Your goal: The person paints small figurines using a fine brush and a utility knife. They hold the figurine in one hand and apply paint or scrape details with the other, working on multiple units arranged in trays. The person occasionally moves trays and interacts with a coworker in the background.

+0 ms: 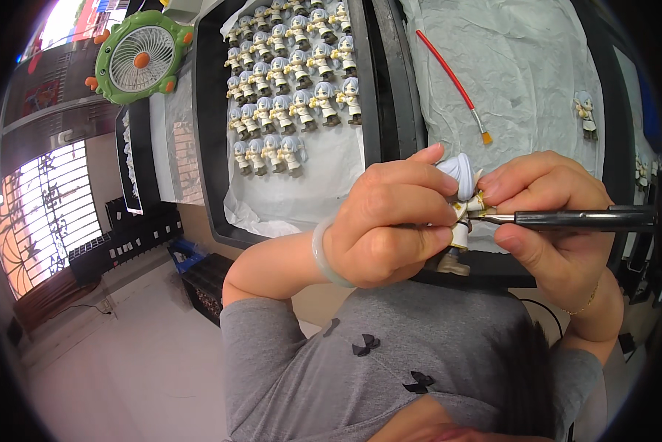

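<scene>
My left hand grips a small figurine with pale lavender hair, a white outfit with yellow trim and brown boots. My fingers cover part of its body. Around a slim black-handled tool my right hand is closed, thumb below the handle and fingers above. The tool's thin metal tip reaches the figurine's torso, but the exact contact point is hard to make out. The right fingertips sit close by the figurine's yellow-trimmed arm.
A black tray at left holds rows of similar figurines on white paper. The paper-lined tray ahead carries a red-handled brush and one lone figurine. A green fan stands far left.
</scene>
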`<state>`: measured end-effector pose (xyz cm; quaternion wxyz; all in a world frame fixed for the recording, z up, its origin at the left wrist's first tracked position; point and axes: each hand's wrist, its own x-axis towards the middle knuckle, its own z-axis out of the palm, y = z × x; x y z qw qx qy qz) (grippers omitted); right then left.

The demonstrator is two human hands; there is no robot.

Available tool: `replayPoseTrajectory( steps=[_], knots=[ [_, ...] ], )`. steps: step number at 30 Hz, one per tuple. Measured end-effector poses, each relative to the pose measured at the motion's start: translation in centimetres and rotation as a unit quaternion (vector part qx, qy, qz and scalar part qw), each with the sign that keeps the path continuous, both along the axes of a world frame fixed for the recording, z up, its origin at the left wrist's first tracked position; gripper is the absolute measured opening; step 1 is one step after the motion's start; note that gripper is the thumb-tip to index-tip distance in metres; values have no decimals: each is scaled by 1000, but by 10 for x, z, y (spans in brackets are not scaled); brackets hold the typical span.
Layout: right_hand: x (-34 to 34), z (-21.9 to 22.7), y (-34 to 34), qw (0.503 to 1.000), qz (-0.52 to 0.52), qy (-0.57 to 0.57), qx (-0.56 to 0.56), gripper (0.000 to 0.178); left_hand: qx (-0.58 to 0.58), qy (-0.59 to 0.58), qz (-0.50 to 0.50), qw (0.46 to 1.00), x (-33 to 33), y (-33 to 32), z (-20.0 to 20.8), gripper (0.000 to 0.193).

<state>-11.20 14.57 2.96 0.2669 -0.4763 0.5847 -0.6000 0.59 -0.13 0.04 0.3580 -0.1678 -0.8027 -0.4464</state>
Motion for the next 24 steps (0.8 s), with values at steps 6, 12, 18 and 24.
replayPoseTrajectory(
  steps=[6,12,18,24],
  knots=[
    [2,-3,1,1000,-5,-14,-1,11,1,-10,-9,1000,0,-1,-1,28],
    [3,-5,1,999,-5,-33,-2,10,-7,-19,-9,1000,1,-1,0,30],
    [1,-3,2,1000,3,-16,-11,10,-1,-25,-5,1000,1,-1,2,32],
    [0,-3,1,1000,10,11,-10,11,-7,-25,0,1000,1,-1,2,31]
  ],
)
